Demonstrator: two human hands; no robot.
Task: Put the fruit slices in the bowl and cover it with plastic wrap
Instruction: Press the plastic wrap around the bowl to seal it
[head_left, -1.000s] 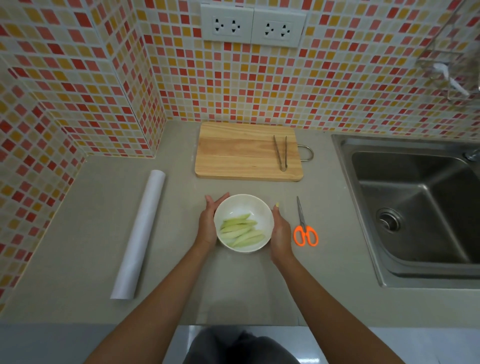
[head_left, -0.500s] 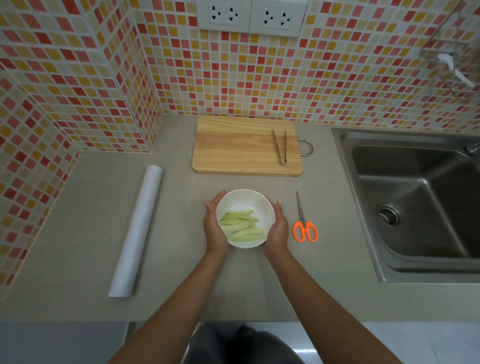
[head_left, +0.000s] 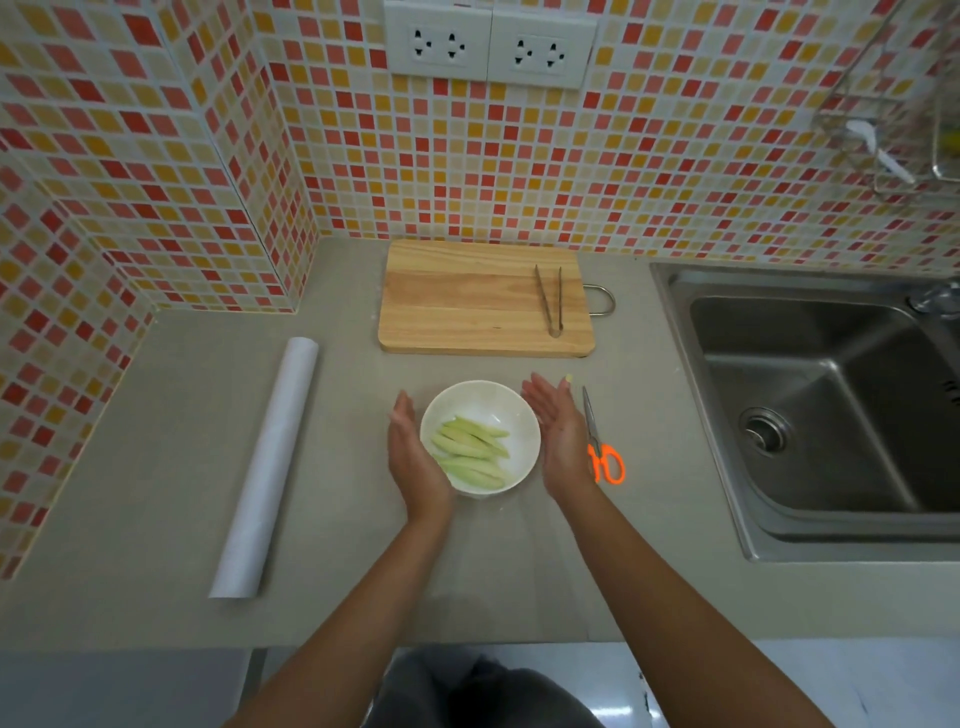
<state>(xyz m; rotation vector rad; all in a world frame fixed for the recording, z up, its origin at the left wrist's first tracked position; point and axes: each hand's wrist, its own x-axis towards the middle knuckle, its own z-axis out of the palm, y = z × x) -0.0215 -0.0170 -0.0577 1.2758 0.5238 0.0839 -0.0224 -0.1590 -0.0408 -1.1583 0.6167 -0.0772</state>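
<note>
A white bowl (head_left: 480, 400) stands on the grey counter in front of me, holding several pale green fruit slices (head_left: 470, 451). My left hand (head_left: 413, 457) is beside the bowl's left side with fingers straight, its palm close to or touching the rim. My right hand (head_left: 556, 431) is held open just off the bowl's right side, palm facing in, a small gap between it and the rim. A roll of plastic wrap (head_left: 265, 467) lies lengthwise on the counter to the left, well apart from both hands.
Orange-handled scissors (head_left: 602, 452) lie just right of my right hand. A wooden cutting board (head_left: 467, 301) with metal tongs (head_left: 549, 299) sits behind the bowl. A steel sink (head_left: 831, 405) fills the right side. Tiled walls close off the back and left.
Both hands cupped the bowl before; now they have opened and drawn away from its sides, the right one farther. The bowl stays on the counter.
</note>
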